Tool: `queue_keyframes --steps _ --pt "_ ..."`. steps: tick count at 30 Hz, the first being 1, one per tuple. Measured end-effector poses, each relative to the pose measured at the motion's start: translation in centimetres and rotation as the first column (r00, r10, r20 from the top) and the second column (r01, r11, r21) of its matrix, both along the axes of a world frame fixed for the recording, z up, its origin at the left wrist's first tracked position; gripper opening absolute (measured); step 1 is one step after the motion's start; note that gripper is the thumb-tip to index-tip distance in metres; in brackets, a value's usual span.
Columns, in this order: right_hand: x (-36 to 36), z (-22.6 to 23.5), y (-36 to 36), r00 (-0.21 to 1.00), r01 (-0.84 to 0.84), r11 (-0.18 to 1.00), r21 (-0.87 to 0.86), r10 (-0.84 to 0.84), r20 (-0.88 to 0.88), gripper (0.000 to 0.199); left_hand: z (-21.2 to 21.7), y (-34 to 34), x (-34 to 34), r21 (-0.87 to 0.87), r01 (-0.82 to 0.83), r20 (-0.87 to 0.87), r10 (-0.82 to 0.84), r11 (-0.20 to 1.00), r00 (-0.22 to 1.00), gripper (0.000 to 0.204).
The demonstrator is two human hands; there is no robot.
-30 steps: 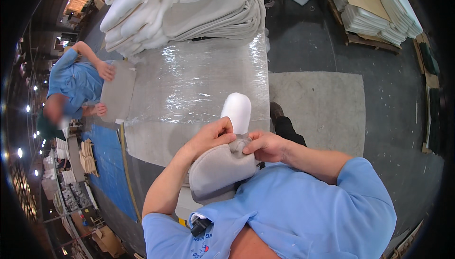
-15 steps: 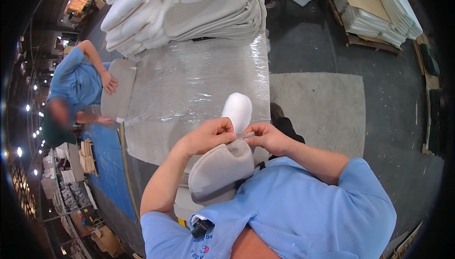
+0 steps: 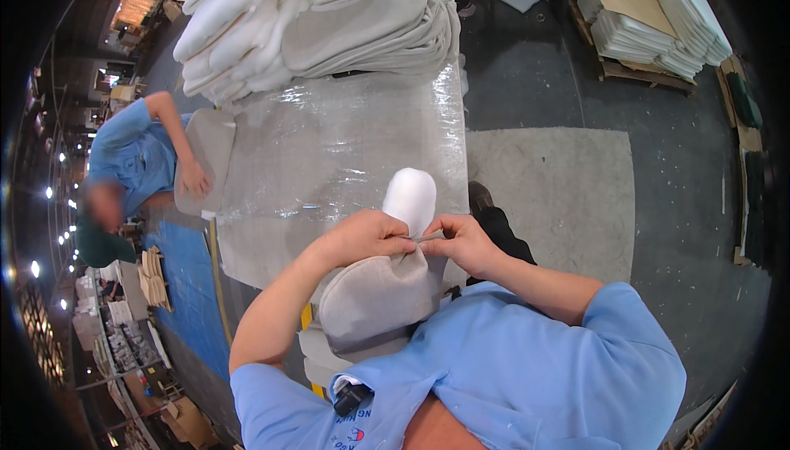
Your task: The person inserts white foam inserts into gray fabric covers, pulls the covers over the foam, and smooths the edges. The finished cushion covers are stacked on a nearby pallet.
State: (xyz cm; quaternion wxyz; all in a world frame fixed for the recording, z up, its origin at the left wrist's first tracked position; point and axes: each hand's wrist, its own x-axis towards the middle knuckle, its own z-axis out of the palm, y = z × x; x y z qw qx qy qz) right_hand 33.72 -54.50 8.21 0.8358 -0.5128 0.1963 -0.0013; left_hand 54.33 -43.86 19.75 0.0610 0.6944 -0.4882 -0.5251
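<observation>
Close to my body is a rounded light-grey fabric cover [image 3: 370,298] with a white padded insert [image 3: 410,195] sticking out of its far end. My left hand [image 3: 362,236] pinches the cover's edge where it meets the white padding. Just to the right, my right hand [image 3: 465,246] grips the same edge between thumb and fingers, and a bit of grey fabric shows there. The two hands nearly touch, with the cloth gathered into folds between them. What lies inside the cover is hidden.
Clear plastic film covers the table [image 3: 288,141]. White padded pieces [image 3: 226,39] and grey covers [image 3: 370,30] are piled at its far end. At the left, a co-worker's hand [image 3: 195,178] lies on a grey panel [image 3: 216,150]. A loaded pallet [image 3: 646,76] stands far right.
Both my hands have moved slightly nearer me, and the cover has shifted a little left. The co-worker's upper hand has slid down the grey panel, and their other hand no longer shows.
</observation>
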Motion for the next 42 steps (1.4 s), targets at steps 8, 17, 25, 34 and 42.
queue_keyframes --steps 8,17,25,34,42 --pt "0.8 -0.7 -0.8 0.984 -0.175 0.959 -0.222 0.175 -0.019 0.017 -1.3 1.5 -0.5 -0.165 0.026 0.24 0.014 0.986 0.971 0.034" --pt "1.6 0.9 -1.6 0.959 0.233 0.414 -0.88 0.053 0.279 0.02 -3.4 2.2 0.7 -0.568 0.364 0.572 0.037 0.738 0.819 0.026" --pt "4.6 -1.6 -5.1 0.932 0.055 0.523 -0.85 0.278 0.232 0.023 -4.5 -0.8 2.7 -0.701 0.231 0.308 -0.005 0.674 0.951 0.025" --pt "7.0 -2.0 -6.2 0.981 0.038 0.78 -0.624 0.09 0.172 0.023 -6.7 -2.3 3.7 -0.542 -0.103 0.063 0.163 0.834 0.985 0.025" --pt "9.4 -4.3 -6.9 0.991 0.134 0.876 -0.462 -0.131 0.04 0.025 -10.7 -4.4 5.1 -0.464 -0.398 -0.121 0.388 0.792 0.914 0.03"
